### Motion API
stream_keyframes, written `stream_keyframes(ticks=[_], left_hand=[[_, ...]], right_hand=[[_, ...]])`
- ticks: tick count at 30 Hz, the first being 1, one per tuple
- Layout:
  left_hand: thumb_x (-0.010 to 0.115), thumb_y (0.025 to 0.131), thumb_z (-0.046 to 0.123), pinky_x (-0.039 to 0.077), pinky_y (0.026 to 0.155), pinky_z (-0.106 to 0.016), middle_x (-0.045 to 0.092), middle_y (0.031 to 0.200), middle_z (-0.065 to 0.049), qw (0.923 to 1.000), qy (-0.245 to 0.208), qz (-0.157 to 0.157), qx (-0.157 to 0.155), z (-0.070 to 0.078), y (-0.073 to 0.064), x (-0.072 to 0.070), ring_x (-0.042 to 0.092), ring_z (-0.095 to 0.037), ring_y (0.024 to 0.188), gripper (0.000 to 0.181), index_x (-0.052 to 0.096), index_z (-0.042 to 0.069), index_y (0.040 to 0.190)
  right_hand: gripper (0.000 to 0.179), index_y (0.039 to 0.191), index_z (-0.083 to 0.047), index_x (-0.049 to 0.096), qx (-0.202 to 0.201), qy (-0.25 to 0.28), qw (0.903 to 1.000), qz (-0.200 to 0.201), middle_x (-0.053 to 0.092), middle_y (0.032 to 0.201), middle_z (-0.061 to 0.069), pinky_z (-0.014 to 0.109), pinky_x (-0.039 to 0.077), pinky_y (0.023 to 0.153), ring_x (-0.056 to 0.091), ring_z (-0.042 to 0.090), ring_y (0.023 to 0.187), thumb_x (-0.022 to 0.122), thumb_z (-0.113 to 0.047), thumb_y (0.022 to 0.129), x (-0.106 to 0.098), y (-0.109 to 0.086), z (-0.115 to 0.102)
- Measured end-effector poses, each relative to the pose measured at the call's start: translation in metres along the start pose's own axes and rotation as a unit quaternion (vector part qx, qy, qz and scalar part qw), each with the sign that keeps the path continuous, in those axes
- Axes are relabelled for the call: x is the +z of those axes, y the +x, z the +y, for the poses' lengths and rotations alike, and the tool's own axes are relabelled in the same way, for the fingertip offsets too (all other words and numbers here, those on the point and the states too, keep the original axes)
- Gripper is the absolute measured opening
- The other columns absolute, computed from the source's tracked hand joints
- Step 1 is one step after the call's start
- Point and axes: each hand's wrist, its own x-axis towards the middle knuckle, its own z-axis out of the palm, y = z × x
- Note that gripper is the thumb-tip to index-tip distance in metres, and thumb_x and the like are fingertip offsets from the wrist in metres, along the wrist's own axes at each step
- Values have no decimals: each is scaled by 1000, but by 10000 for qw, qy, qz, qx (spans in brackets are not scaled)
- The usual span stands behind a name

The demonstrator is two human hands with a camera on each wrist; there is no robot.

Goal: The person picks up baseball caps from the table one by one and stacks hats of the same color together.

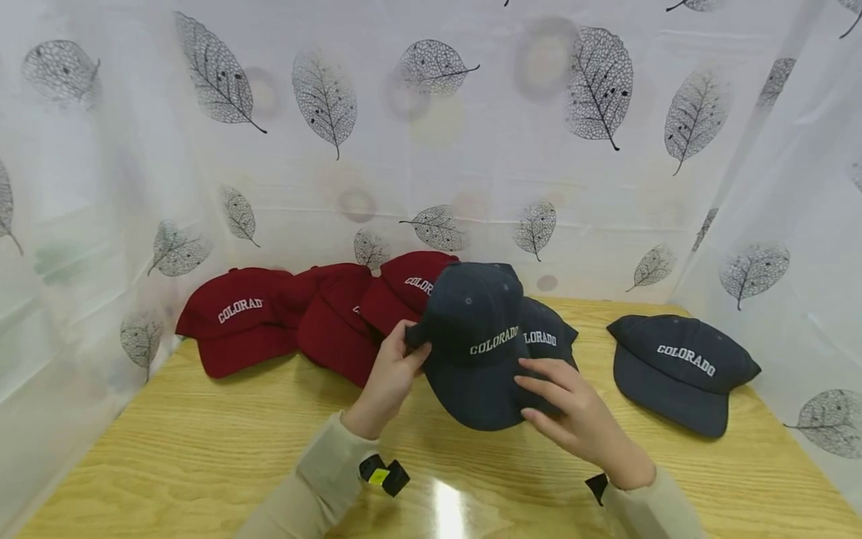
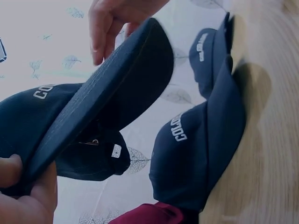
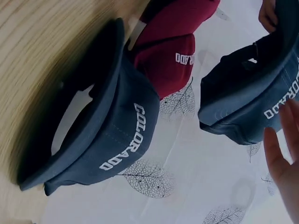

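A navy baseball cap point(image 1: 474, 307) with white COLORADO lettering is held up off the table, its brim pointing down toward me. My left hand point(image 1: 390, 374) pinches it at the left side, where brim meets crown; thumb and fingers on the brim show in the left wrist view. Beside the right part of the brim is my right hand point(image 1: 572, 412), fingers spread and fairly straight. In the right wrist view those fingertips lie right by the lettering. Partly hidden behind the held cap, a second navy cap point(image 1: 551, 326) rests on the table.
Three dark red caps point(image 1: 236, 314) lie overlapping along the back left of the wooden table point(image 1: 222, 457). A third navy cap point(image 1: 680, 367) sits at the right. A leaf-print curtain point(image 1: 471, 165) encloses the back and sides.
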Motion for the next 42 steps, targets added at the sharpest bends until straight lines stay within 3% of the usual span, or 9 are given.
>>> stream_keyframes(ticks=[6,13,20,23,27,34,38,40,42], left_hand=[[38,91,-6,43,69,-31,49,93,-9,9995,-177,-213,161,-1,0,-1,50,-17,85,8,40,0,95],[34,92,-5,42,71,-30,47,93,-7,9967,-459,-602,301,-3,-2,2,50,-16,86,9,39,1,96],[33,92,-5,42,70,-30,46,93,-6,9925,-595,-1049,176,-5,-5,5,49,-16,85,11,38,3,97],[33,93,-4,41,70,-32,44,94,-7,9886,-563,-1385,174,-6,-6,6,47,-18,85,9,37,3,97],[34,93,-3,40,73,-33,42,95,-8,9845,-411,-1692,198,-7,-6,6,45,-20,87,8,37,2,98],[36,92,-3,35,77,-34,41,95,-7,9812,-31,-1890,387,-9,-8,9,41,-20,90,8,39,-3,99],[36,92,-4,34,76,-33,41,93,-6,9809,1,-1897,425,-10,-8,10,41,-19,89,7,39,-4,97],[36,92,-5,35,76,-33,41,92,-5,9814,-12,-1880,401,-11,-7,10,42,-19,89,7,39,-4,97],[36,92,-5,35,76,-32,42,92,-5,9818,-33,-1867,357,-11,-7,10,43,-18,89,7,39,-4,98]], right_hand=[[28,103,6,60,1157,36,9891,912,57,104,18,17,37,85,52,15,100,47,-17,93,-7,-1,1],[27,112,12,51,2637,762,9520,1356,56,109,3,13,40,79,50,5,102,41,12,87,-16,3,-6],[31,122,10,41,3439,1541,9157,1395,48,117,-1,16,38,84,45,9,108,33,-3,95,-24,4,-6],[32,124,5,43,3551,2074,9005,1416,47,119,-2,17,35,87,42,9,110,31,-8,96,-27,3,-6],[32,120,0,51,3315,2707,8934,1363,50,119,1,17,32,90,41,12,113,30,-8,96,-31,2,-6],[26,92,0,63,3549,1952,9053,1277,61,86,-2,18,42,69,55,10,80,37,-3,94,-31,1,-5],[23,85,1,63,3504,2143,9036,1215,58,74,0,21,42,56,52,11,63,41,1,92,-30,0,-3],[23,85,-1,62,3384,2542,8970,1275,56,74,1,20,42,54,51,11,62,40,2,92,-30,-1,-2],[23,88,-2,60,3204,3143,8813,1477,55,78,2,20,43,56,52,11,64,38,2,93,-30,-2,-1]])
